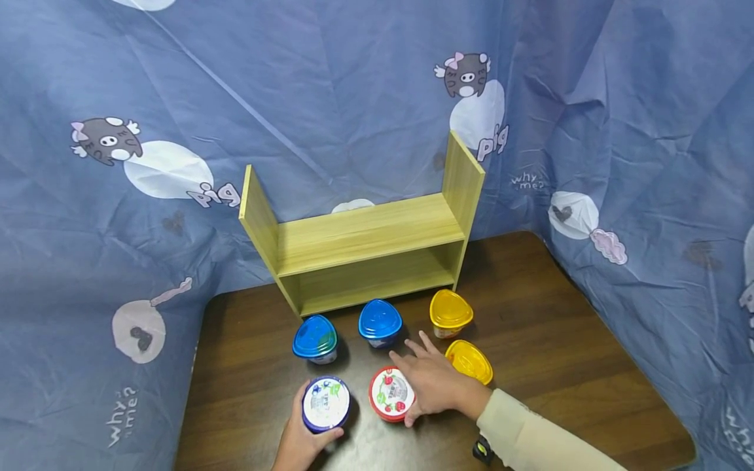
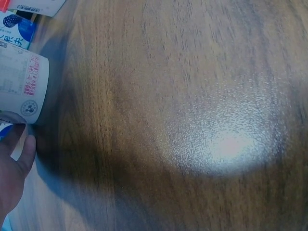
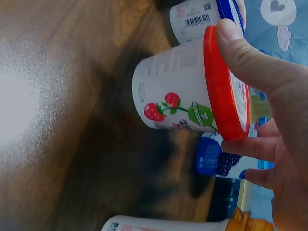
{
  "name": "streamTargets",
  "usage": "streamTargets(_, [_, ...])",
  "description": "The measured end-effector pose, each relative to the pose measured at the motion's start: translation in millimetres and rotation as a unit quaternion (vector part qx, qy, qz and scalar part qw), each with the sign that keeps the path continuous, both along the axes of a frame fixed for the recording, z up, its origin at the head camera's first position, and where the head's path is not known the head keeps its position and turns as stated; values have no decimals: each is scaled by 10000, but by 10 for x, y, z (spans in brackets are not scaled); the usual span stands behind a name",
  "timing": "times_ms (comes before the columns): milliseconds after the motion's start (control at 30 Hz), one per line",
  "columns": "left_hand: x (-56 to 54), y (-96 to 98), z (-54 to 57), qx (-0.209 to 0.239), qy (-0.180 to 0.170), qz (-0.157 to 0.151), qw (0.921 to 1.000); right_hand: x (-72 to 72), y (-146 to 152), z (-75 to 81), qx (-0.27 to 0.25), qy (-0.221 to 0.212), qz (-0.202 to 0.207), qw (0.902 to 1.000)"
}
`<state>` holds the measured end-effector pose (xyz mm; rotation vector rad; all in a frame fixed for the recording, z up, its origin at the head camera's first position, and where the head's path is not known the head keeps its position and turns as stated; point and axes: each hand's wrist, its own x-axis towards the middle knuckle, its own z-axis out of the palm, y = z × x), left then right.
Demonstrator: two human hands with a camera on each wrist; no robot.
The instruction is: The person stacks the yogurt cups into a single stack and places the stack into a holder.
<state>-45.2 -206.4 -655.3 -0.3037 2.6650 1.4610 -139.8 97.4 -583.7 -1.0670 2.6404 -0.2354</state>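
My left hand grips a round white tub with a dark blue lid, thumb and fingers on either side of it. In the left wrist view, that hand and the tub's printed white wall are partly cut off. My right hand is spread over the right side of a tub with a red lid. In the right wrist view, the thumb touches the rim of this strawberry-printed tub, and the fairly straight fingers are spread at its other side.
Two blue-lidded cups stand before a two-tier wooden shelf. Two yellow-lidded cups, one nearer the shelf and one beside my right hand, are on the right. Blue printed cloth hangs behind the brown table.
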Motion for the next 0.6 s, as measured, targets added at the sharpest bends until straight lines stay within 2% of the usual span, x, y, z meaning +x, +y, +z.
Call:
streamTargets(233, [2, -7, -5, 61, 66, -2, 10000, 53, -72, 23, 82, 42, 10, 10000])
streamTargets(400, [6, -14, -14, 108, 88, -23, 9999, 78, -106, -19, 77, 22, -16, 10000])
streamTargets(600, [16, -22, -62, 117, 178, 24, 9998, 114, -127, -75, -56, 317, 22, 9995])
